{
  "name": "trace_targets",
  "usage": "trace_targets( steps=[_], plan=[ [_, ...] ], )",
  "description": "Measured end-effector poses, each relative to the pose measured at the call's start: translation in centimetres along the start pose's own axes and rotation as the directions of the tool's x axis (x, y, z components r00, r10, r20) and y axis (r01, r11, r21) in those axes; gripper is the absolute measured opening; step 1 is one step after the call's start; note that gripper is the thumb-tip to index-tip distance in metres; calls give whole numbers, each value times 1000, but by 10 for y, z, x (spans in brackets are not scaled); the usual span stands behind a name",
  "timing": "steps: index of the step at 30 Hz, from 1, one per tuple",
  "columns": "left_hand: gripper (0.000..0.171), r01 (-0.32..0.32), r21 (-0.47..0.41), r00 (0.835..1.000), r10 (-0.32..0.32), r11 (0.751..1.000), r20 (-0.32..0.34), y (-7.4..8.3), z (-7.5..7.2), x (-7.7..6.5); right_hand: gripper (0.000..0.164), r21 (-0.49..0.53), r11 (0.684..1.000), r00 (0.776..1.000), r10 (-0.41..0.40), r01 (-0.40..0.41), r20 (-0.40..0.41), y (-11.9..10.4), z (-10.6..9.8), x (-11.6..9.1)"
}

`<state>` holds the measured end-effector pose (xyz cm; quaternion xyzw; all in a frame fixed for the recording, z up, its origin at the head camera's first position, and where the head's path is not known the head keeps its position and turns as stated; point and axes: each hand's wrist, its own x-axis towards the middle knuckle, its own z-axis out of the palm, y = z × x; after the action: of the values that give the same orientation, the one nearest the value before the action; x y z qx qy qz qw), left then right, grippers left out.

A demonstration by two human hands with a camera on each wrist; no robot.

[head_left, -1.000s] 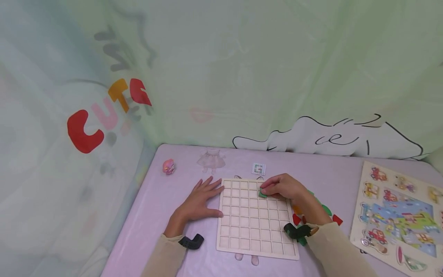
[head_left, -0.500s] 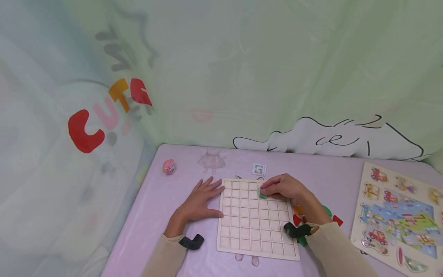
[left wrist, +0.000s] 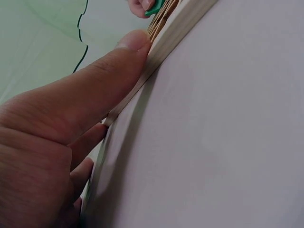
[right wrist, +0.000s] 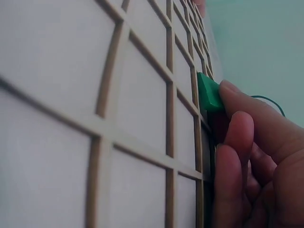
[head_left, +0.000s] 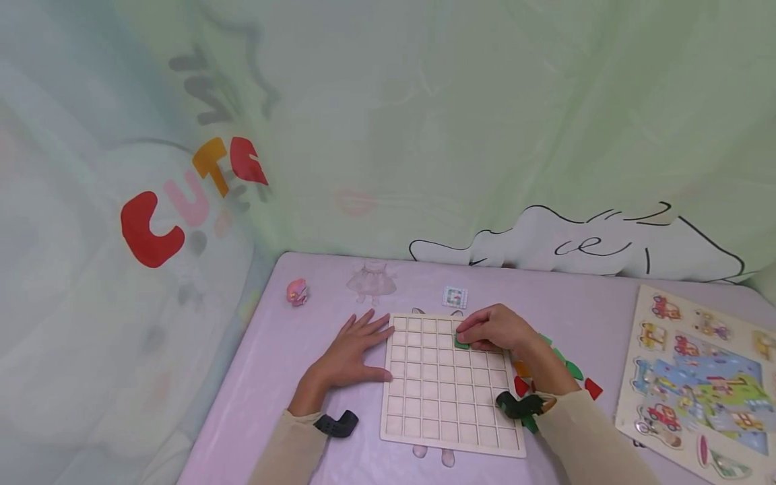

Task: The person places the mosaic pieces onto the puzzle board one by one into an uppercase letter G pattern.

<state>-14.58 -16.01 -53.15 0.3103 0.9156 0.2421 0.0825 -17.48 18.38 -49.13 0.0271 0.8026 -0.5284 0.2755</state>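
A pale wooden grid board (head_left: 428,384) lies on the table, its cells framed by thin raised strips. My right hand (head_left: 498,331) pinches a green block (right wrist: 209,92) between thumb and fingers at a cell near the board's far edge. In the right wrist view the block sits tilted against the grid strips; whether it is seated in the cell I cannot tell. My left hand (head_left: 348,353) lies spread at the board's left side, with fingertips and thumb touching its edge. The left wrist view shows the left thumb (left wrist: 109,71) resting on that edge.
Beside the board's right edge lie loose green, orange and red pieces (head_left: 593,389), partly hidden by the right arm. A picture puzzle board (head_left: 630,377) is at far right. Behind the grid is a small patterned card (head_left: 455,297); a pink toy (head_left: 297,292) stands back left.
The green block has shifted and turned slightly in my right fingers, over the same part of the grid. My left hand has stayed still.
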Motion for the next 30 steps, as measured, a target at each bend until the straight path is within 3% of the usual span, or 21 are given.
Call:
trace_targets(
  steps=[8, 30],
  plan=[
    [91, 2, -14, 1000, -2, 1000, 6, 0, 0, 0, 25, -57, 998, 1000, -6, 6, 0, -1, 1, 0],
    [92, 7, -23, 1000, -7, 1000, -1, 1, 0, 0, 26, -96, 995, 999, 6, -10, -37, 0, 4, 1]
  ],
)
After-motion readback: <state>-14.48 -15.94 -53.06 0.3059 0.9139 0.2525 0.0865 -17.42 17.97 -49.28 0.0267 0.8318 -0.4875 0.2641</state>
